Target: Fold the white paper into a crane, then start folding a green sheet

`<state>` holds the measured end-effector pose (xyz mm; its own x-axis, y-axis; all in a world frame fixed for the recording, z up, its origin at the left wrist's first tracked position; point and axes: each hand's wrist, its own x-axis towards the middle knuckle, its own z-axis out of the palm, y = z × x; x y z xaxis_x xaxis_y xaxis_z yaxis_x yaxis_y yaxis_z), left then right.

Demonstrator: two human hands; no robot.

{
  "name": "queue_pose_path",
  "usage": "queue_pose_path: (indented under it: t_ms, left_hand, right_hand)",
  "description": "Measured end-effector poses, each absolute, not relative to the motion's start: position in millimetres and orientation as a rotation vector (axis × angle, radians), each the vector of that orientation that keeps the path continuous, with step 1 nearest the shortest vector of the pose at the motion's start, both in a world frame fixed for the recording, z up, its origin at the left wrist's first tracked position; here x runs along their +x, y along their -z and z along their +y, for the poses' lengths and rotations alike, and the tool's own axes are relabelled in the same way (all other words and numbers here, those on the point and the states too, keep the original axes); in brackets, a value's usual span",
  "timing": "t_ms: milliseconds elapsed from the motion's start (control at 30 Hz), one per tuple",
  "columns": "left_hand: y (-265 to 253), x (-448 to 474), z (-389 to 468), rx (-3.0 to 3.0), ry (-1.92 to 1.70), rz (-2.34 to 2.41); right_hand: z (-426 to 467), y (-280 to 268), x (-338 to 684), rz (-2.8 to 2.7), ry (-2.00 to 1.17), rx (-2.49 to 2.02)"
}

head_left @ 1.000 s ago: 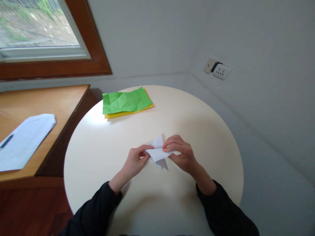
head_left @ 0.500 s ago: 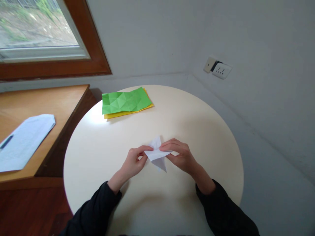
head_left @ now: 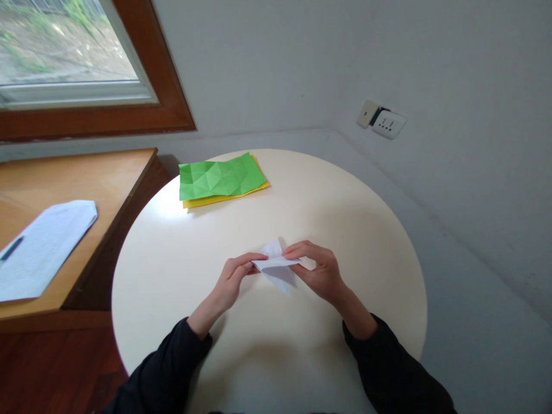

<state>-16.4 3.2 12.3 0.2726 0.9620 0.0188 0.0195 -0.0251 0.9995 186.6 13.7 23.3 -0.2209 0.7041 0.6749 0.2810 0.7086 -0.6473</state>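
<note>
Between my hands is a small piece of folded white paper (head_left: 278, 272), with one pointed flap rising at the back and others hanging toward me. My left hand (head_left: 228, 282) pinches its left corner between thumb and fingers. On the opposite side, my right hand (head_left: 317, 269) grips the right corner, fingers over the top and thumb beneath. The paper is held just above or against the white round table (head_left: 172, 276); I cannot tell which. Some of its folds are hidden behind my fingers.
Creased green paper (head_left: 219, 177) lies over yellow paper (head_left: 202, 202) at the table's far left. A wooden desk (head_left: 116, 167) to the left bears white sheets (head_left: 52, 241) and a pen (head_left: 12, 248). Walls with a socket (head_left: 388, 123) stand behind and to the right.
The paper's front flaps have tilted and spread, with the near tip slightly higher. My left thumb has shifted up along the left corner; my right hand has risen slightly.
</note>
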Motion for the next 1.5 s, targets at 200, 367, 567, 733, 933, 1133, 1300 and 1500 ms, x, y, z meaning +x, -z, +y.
queue_pose_path:
  t_ms: [200,367,567,733,933,1133,1300,1500]
  left_hand:
    - [-14.5,-14.6,2.1,1.542,-0.987,1.104]
    - [-10.0,-14.5,1.7,1.663,-0.947,1.134]
    - [-8.9,-14.7,1.3,1.680,-1.033,1.154]
    - [-10.8,-14.2,1.0,1.722,-1.070,1.206]
    - [-10.6,-15.5,1.3,1.776,-1.053,1.259]
    - [-12.4,-15.9,1.8,1.669,-1.045,1.164]
    - [-12.8,-14.5,2.7,1.594,-1.048,1.119]
    - [-11.3,-13.0,2.4,1.569,-1.005,1.111]
  right_hand:
    - [13.7,-24.7,182.1,-1.877,-0.280,-0.746]
    - [11.2,-27.9,183.1,-1.981,0.063,-0.778]
    - [12.0,-26.7,184.4,-1.985,0.068,-0.702]
    - [14.6,-24.3,183.4,-1.981,-0.028,-0.649]
    - [11.9,-21.7,182.4,-1.900,-0.220,-0.716]
    - [10.0,-18.4,177.1,-1.727,-0.484,-0.922]
    - [9.0,-19.5,172.0,-1.667,-0.526,-1.037]
    - [8.1,-16.7,166.8,-1.565,-0.625,-1.041]
